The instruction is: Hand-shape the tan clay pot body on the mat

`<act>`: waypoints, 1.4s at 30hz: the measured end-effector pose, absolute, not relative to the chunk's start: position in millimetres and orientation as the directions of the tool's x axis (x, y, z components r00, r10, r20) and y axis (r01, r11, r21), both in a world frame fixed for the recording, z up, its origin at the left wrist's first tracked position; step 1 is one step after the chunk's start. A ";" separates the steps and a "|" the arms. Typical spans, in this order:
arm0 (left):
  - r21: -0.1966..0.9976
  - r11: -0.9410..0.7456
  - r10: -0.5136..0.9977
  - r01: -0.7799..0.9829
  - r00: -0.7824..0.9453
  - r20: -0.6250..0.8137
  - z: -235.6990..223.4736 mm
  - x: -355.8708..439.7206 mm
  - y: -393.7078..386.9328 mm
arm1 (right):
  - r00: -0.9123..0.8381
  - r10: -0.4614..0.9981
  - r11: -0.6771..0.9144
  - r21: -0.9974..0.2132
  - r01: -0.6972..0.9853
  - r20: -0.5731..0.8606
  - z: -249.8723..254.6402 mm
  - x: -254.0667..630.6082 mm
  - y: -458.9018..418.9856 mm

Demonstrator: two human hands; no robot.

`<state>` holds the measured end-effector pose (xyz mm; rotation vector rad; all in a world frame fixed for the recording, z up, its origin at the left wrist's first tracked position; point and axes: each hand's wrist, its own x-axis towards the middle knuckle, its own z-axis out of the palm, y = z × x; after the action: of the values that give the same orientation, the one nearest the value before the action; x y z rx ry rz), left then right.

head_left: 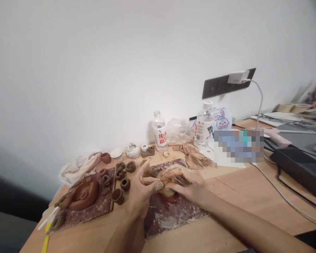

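Both my hands meet over a clay-stained work mat [171,214] on the wooden table. My left hand [142,191] curls its fingers around a pale lump of clay [166,191]. My right hand [183,181] lies over the same lump from the right, fingers closed on it. Most of the clay is hidden under my fingers. Left of my hands stand several small brown clay rings and cups [121,184].
A second mat [94,211] at the left bears a brown spiral clay piece [83,195]. Behind are two water bottles [159,131], a brown cloth [196,158], a white cloth [76,168] and small dishes. A dark device [300,170] and cables lie at the right.
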<state>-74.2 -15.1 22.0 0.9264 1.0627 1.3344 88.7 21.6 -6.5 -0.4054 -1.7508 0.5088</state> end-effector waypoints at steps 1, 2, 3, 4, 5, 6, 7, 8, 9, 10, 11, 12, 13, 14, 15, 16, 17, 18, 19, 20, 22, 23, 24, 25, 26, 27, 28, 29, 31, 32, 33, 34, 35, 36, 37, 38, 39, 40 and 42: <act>0.954 0.057 0.997 -0.296 -0.036 -0.071 21.4 -74.9 -14.7 | -0.226 0.525 0.842 -0.539 0.001 0.821 -6.1 88.9 21.9; 0.949 0.067 0.997 -0.308 -0.020 -0.077 21.0 -75.4 -14.4 | -0.218 0.526 0.842 -0.539 0.004 0.822 -5.7 89.1 22.2; 0.944 0.075 0.997 -0.320 -0.007 -0.082 20.8 -75.7 -14.3 | -0.213 0.527 0.843 -0.538 0.008 0.822 -5.4 89.4 22.6; 0.939 0.081 0.996 -0.333 0.002 -0.086 20.8 -75.8 -14.4 | -0.211 0.528 0.843 -0.538 0.014 0.823 -5.1 89.7 22.8; 0.935 0.084 0.996 -0.343 0.007 -0.087 21.0 -75.7 -14.7 | -0.211 0.530 0.842 -0.539 0.018 0.821 -4.9 90.0 23.0; 0.932 0.084 0.996 -0.351 0.009 -0.086 21.4 -75.4 -15.1 | -0.214 0.534 0.839 -0.543 0.021 0.818 -4.8 90.1 23.1; 0.931 0.080 0.997 -0.357 0.008 -0.082 21.8 -74.9 -15.5 | -0.219 0.539 0.836 -0.549 0.021 0.813 -4.8 90.3 23.1; 0.930 0.074 0.997 -0.360 0.003 -0.078 22.2 -74.4 -15.8 | -0.219 0.544 0.833 -0.553 0.021 0.810 -4.7 90.3 22.9; 0.930 0.069 0.997 -0.361 -0.003 -0.076 22.4 -74.0 -16.1 | -0.217 0.548 0.830 -0.557 0.023 0.808 -4.7 90.3 22.7; 0.931 0.066 0.997 -0.360 -0.011 -0.075 22.5 -73.7 -16.2 | -0.216 0.551 0.829 -0.559 0.028 0.806 -4.5 90.3 22.4; 0.931 0.064 0.997 -0.358 -0.019 -0.076 22.5 -73.5 -16.3 | -0.216 0.551 0.829 -0.558 0.034 0.806 -4.4 90.3 22.2; 0.932 0.064 0.997 -0.358 -0.027 -0.078 22.4 -73.3 -16.2 | -0.216 0.548 0.832 -0.553 0.041 0.808 -4.3 90.4 21.9; 0.931 0.065 0.996 -0.359 -0.032 -0.083 22.3 -73.2 -16.1 | -0.214 0.542 0.837 -0.545 0.051 0.813 -4.2 90.4 21.7; 0.930 0.068 0.996 -0.360 -0.036 -0.086 22.3 -73.1 -16.1 | -0.212 0.536 0.842 -0.536 0.063 0.817 -4.3 90.4 21.6; 0.930 0.068 0.995 -0.362 -0.039 -0.088 22.5 -72.9 -16.1 | -0.209 0.532 0.845 -0.529 0.076 0.820 -4.6 90.4 21.6; 0.929 0.067 0.995 -0.365 -0.044 -0.088 22.7 -72.6 -16.1 | -0.202 0.533 0.845 -0.526 0.091 0.822 -5.2 90.3 21.6; 0.928 0.064 0.995 -0.367 -0.049 -0.088 23.1 -72.3 -16.2 | -0.196 0.538 0.843 -0.529 0.103 0.820 -5.8 90.2 21.6; 0.928 0.062 0.995 -0.368 -0.054 -0.088 23.5 -71.9 -16.3 | -0.192 0.546 0.838 -0.535 0.111 0.815 -6.5 90.1 21.7; 0.928 0.059 0.994 -0.367 -0.061 -0.087 23.9 -71.5 -16.4 | -0.191 0.554 0.833 -0.542 0.114 0.811 -7.0 89.9 21.7; 0.930 0.055 0.994 -0.363 -0.070 -0.086 24.3 -71.1 -16.4 | -0.191 0.558 0.830 -0.547 0.111 0.808 -7.3 89.8 21.7; 0.936 0.048 0.992 -0.349 -0.091 -0.084 24.6 -70.6 -16.2 | -0.197 0.556 0.830 -0.550 0.091 0.808 -7.0 89.6 21.6; 0.939 0.041 0.992 -0.341 -0.102 -0.080 24.5 -70.4 -16.0 | -0.202 0.551 0.833 -0.547 0.081 0.810 -6.4 89.5 21.5; 0.942 0.033 0.991 -0.334 -0.113 -0.074 24.4 -70.3 -15.8 | -0.207 0.545 0.836 -0.543 0.072 0.812 -5.7 89.5 21.4; 0.944 0.025 0.990 -0.328 -0.121 -0.068 24.1 -70.3 -15.5 | -0.210 0.539 0.840 -0.538 0.066 0.816 -5.0 89.4 21.3; 0.946 0.019 0.990 -0.323 -0.127 -0.063 23.7 -70.3 -15.3 | -0.212 0.531 0.845 -0.531 0.060 0.821 -4.5 89.4 21.2; 0.949 0.016 0.989 -0.316 -0.134 -0.061 23.2 -70.4 -15.0 | -0.211 0.525 0.849 -0.526 0.055 0.825 -4.2 89.3 21.1; 0.952 0.014 0.988 -0.306 -0.143 -0.061 22.8 -70.4 -14.8 | -0.210 0.522 0.850 -0.523 0.053 0.827 -4.3 89.2 21.1; 0.955 0.015 0.986 -0.296 -0.154 -0.063 22.4 -70.4 -14.6 | -0.211 0.523 0.849 -0.525 0.051 0.826 -4.7 89.2 21.1; 0.960 0.017 0.982 -0.278 -0.175 -0.068 22.0 -70.3 -14.3 | -0.216 0.528 0.846 -0.530 0.053 0.821 -6.5 89.1 21.3; 0.962 0.016 0.981 -0.273 -0.182 -0.068 21.9 -70.1 -14.3 | -0.220 0.529 0.846 -0.531 0.055 0.820 -7.5 89.2 21.4; 0.963 0.016 0.981 -0.270 -0.183 -0.068 22.1 -69.9 -14.2 | -0.223 0.529 0.846 -0.530 0.058 0.819 -8.6 89.2 21.6; 0.963 0.017 0.981 -0.268 -0.181 -0.067 22.4 -69.7 -14.3 | -0.224 0.526 0.848 -0.527 0.058 0.821 -9.6 89.3 21.8; 0.964 0.018 0.982 -0.264 -0.178 -0.067 22.9 -69.5 -14.4 | -0.223 0.523 0.849 -0.525 0.057 0.823 -10.4 89.3 21.9; 0.965 0.019 0.983 -0.261 -0.173 -0.066 23.5 -69.4 -14.6 | -0.222 0.522 0.850 -0.524 0.054 0.823 -11.0 89.3 21.9; 0.966 0.019 0.984 -0.256 -0.169 -0.064 24.3 -69.3 -14.8 | -0.223 0.525 0.848 -0.528 0.050 0.822 -11.3 89.3 21.9; 0.968 0.019 0.984 -0.251 -0.165 -0.063 25.2 -69.2 -15.2 | -0.224 0.527 0.845 -0.532 0.043 0.819 -11.3 89.2 21.7; 0.969 0.019 0.985 -0.247 -0.161 -0.061 26.1 -69.2 -15.6 | -0.227 0.530 0.843 -0.537 0.038 0.817 -11.1 89.2 21.6; 0.970 0.022 0.986 -0.243 -0.155 -0.061 27.0 -69.2 -16.0 | -0.230 0.532 0.841 -0.540 0.035 0.815 -10.7 89.1 21.3; 0.971 0.028 0.988 -0.238 -0.139 -0.062 28.4 -69.0 -16.8 | -0.233 0.526 0.845 -0.534 0.035 0.818 -9.3 89.3 20.9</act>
<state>-69.0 -16.8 28.4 0.9269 1.1551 1.3835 89.3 20.9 -9.3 -0.4308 -1.7620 0.4840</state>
